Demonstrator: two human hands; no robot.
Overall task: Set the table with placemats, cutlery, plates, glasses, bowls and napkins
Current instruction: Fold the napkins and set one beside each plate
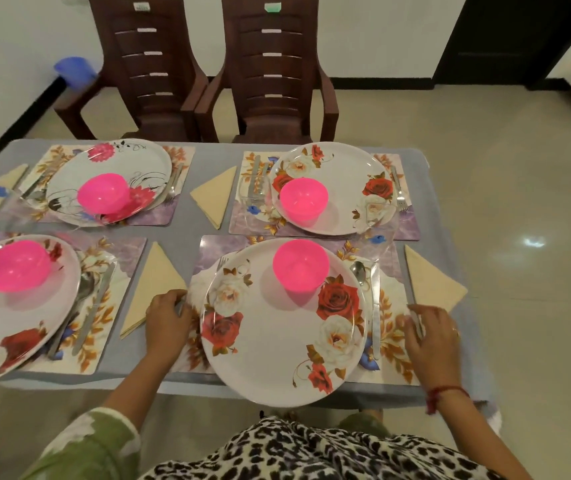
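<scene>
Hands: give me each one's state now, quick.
Left hand: curled on the left edge of the near placemat, gripping it.
Right hand: fingers on the placemat's right edge; grip cannot be told.

Between the left hand (166, 323) and right hand (431, 336) lies a floral placemat (389, 313), bearing a rose-patterned plate (277, 337) with an upright pink bowl (300, 265). Spoon (360, 271) and knife (375, 306) lie just inside the right hand; folded cream napkins (433, 282) sit beyond each hand.

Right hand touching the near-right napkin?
Cannot tell. In the head view the right hand sits just below the napkin tip; motion blur hides any gap or contact.
</scene>
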